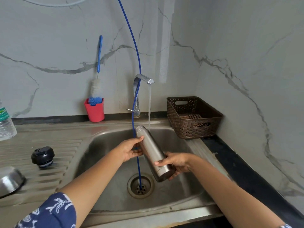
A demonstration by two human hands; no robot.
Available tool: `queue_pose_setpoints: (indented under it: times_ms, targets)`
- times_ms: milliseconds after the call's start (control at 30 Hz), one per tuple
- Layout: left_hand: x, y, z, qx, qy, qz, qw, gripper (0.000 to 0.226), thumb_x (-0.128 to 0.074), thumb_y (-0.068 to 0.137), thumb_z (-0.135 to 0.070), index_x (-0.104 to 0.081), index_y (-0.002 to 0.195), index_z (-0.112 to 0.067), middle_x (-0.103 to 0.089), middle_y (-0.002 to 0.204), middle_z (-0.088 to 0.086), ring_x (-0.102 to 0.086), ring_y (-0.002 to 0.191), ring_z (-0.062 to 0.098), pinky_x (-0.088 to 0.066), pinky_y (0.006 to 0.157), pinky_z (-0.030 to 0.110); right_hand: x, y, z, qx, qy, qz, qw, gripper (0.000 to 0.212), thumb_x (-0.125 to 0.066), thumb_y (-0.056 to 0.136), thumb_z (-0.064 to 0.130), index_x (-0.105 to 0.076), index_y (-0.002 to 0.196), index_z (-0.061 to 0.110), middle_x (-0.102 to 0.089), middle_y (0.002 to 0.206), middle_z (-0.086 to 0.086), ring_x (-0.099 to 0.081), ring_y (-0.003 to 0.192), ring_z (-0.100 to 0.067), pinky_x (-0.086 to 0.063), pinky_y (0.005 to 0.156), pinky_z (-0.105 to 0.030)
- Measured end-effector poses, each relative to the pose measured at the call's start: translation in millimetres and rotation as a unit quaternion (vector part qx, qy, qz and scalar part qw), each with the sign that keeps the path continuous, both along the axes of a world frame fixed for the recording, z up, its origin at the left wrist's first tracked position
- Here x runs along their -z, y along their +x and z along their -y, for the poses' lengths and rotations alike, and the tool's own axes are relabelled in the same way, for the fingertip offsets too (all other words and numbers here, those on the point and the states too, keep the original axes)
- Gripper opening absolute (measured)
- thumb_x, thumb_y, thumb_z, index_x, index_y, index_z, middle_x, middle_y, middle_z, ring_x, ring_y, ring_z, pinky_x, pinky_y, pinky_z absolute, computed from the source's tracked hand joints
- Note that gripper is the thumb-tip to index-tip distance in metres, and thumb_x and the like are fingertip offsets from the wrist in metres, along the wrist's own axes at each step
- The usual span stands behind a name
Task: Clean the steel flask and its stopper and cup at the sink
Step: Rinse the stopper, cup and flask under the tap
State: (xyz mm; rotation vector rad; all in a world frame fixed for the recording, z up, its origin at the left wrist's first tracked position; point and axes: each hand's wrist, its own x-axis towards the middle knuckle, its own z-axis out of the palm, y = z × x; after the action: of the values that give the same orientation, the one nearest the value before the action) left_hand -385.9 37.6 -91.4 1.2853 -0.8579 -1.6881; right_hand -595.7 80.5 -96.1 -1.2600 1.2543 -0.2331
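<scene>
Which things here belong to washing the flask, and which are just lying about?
Job: steel flask, gripped by left hand and right hand; black stopper; steel cup; running tap; sink; probably the bottle brush.
Lying about: brown basket; plastic water bottle; blue tube; red holder.

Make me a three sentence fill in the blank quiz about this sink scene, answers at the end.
1. The left hand and right hand hold the steel flask over the ___.
2. The bottle brush stands in a ___ holder.
3. The black stopper lies on the drainboard, ___ of the flask.
Answers: sink; red; left.
</scene>
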Motion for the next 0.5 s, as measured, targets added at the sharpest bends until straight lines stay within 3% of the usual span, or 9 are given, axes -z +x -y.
queue_pose_setpoints:
  times_ms: [167,333,500]
  targets:
    - [7.9,-13.3,-0.4,0.004,0.02,-0.007,1.0,0.034,-0.074,0.081,-0.02,-0.057,0.105,-0.004,-0.061,0.096,0.013,-0.063,0.087,0.026,-0.056,0.064,0.037,9.8,-9.5,4.6,0.004,0.012,-0.014,1.0,0.075,-0.082,0.062,0.02,-0.044,0.127,0.015,-0.06,0.119,-0.011,-0.058,0.111,-0.028,-0.055,0.08,-0.042]
    - [7.0,-18.6,-3.0,0.046,0.024,-0.032,0.998,0.027,-0.068,0.087,-0.025,-0.054,0.103,-0.008,-0.063,0.109,0.018,-0.062,0.097,0.031,-0.054,0.072,0.04,11.7,-11.6,5.8,-0.011,0.025,0.016,0.999,0.074,-0.081,0.052,0.024,-0.055,0.121,0.014,-0.063,0.113,-0.009,-0.059,0.108,-0.025,-0.056,0.076,-0.036]
    - [10.4,-11.9,0.2,0.06,0.019,-0.038,0.997,0.043,-0.069,0.084,-0.03,-0.055,0.118,-0.008,-0.061,0.121,0.015,-0.061,0.11,0.03,-0.055,0.082,0.042,8.3,-13.7,4.0,-0.023,0.031,0.065,0.997,0.075,-0.076,0.053,0.022,-0.052,0.123,0.013,-0.059,0.12,-0.013,-0.057,0.111,-0.028,-0.055,0.079,-0.039]
